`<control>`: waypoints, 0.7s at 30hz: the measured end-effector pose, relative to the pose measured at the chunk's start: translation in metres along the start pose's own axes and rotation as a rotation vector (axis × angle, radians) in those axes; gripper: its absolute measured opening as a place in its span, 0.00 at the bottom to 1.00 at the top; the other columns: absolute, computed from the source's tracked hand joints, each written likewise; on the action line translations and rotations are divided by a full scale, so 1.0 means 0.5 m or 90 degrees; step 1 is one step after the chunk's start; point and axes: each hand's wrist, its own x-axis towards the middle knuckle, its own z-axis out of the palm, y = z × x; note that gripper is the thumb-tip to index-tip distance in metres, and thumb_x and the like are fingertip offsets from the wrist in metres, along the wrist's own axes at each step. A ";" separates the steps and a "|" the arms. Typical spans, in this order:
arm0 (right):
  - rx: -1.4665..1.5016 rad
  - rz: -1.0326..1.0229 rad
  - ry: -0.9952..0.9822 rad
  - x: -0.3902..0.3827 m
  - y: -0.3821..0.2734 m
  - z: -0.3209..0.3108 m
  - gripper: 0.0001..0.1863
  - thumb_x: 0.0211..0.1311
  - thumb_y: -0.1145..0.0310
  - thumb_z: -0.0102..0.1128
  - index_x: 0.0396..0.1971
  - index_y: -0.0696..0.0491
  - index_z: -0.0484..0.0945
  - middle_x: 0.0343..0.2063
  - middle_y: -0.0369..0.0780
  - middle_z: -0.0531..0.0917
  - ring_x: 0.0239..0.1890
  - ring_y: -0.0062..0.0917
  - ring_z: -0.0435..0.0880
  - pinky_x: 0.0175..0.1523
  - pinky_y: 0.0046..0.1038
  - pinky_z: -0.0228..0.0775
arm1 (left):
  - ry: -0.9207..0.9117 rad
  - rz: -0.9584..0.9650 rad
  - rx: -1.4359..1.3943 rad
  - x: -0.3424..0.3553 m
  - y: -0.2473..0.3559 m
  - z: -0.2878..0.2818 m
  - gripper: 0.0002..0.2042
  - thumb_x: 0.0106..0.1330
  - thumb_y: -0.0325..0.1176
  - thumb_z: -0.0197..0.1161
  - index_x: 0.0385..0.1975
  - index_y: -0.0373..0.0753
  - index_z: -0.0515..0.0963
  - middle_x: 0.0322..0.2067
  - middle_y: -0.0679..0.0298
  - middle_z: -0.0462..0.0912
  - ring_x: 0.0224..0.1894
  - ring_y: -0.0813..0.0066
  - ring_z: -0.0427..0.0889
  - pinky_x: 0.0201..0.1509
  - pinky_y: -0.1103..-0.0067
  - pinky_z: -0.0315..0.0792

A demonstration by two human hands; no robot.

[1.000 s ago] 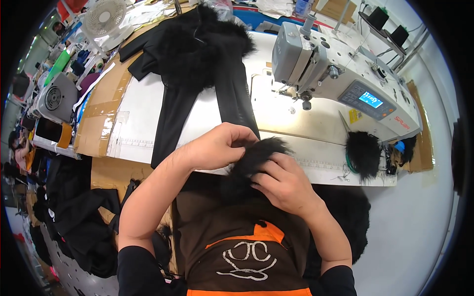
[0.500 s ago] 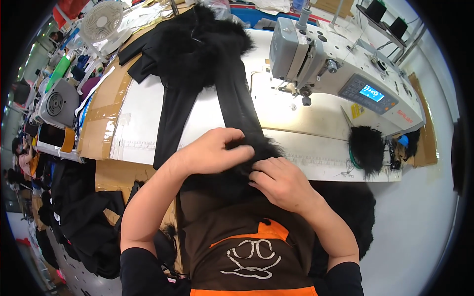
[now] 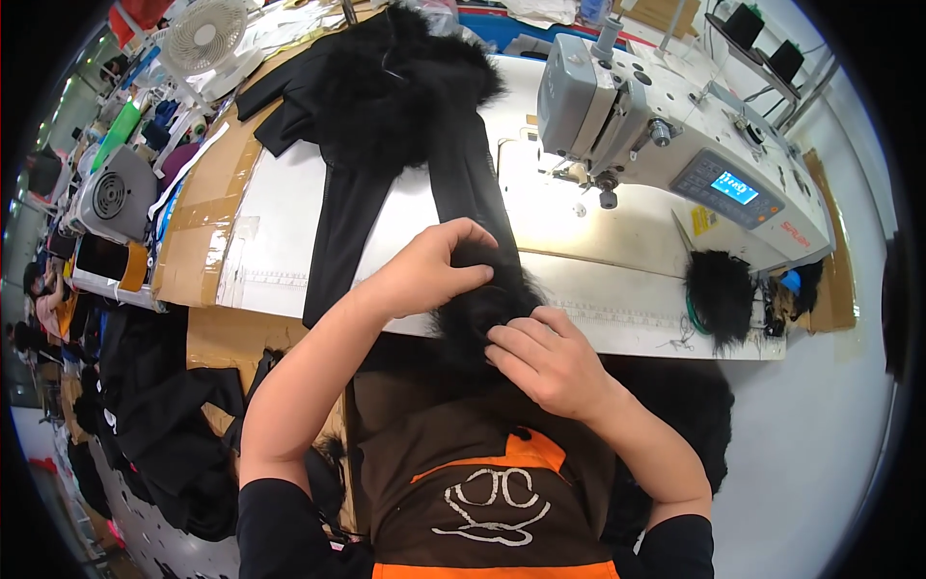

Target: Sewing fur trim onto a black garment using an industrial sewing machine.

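Hands [image 3: 555, 367] are both gripping black fur [image 3: 473, 323] at near desk [image 3: 275, 222] edge, sewing machine [image 3: 690, 145] is standing right, black garment [image 3: 386, 106] is lying far.

Blk fur piece [image 3: 468, 333]: shaggy, matt pile. Garment [image 3: 342, 232]: smooth blk cloth legs, rough fur up top. Sewing mach. [image 3: 709, 135]: smooth painted metal, semi-gloss, w/ shiny bare-metal knob [image 3: 660, 132]. Table [image 3: 617, 333]: smooth, white, slight sheen. Cardboard [image 3: 207, 217]: matt paper, w/ glossy plastic tape. Apron [image 3: 424, 425]: matt brn cloth. Fan [image 3: 204, 37]: white plastic. Heap [image 3: 169, 434], lower L: prob. matt cloth, too dim to be sure.
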 end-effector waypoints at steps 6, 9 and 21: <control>0.001 0.001 -0.003 -0.011 0.003 0.010 0.09 0.55 0.69 0.68 0.35 0.55 0.83 0.40 0.38 0.85 0.42 0.28 0.84 0.50 0.33 0.72 | 0.022 0.174 0.250 -0.022 0.038 0.012 0.11 0.65 0.36 0.70 0.39 0.34 0.84 0.41 0.53 0.83 0.45 0.54 0.82 0.51 0.68 0.76; 0.005 0.011 -0.008 -0.011 0.008 0.010 0.09 0.55 0.69 0.67 0.35 0.55 0.83 0.39 0.38 0.84 0.42 0.28 0.84 0.50 0.33 0.72 | 0.027 0.215 0.357 -0.043 0.053 0.019 0.12 0.65 0.39 0.70 0.32 0.34 0.84 0.43 0.52 0.83 0.46 0.51 0.81 0.53 0.65 0.76; 0.024 0.035 -0.004 0.004 0.013 -0.003 0.10 0.56 0.68 0.68 0.37 0.54 0.83 0.42 0.38 0.84 0.42 0.29 0.84 0.51 0.34 0.72 | 0.010 -0.050 0.115 -0.026 0.099 -0.031 0.08 0.68 0.30 0.67 0.37 0.31 0.79 0.28 0.53 0.86 0.26 0.62 0.84 0.34 0.73 0.77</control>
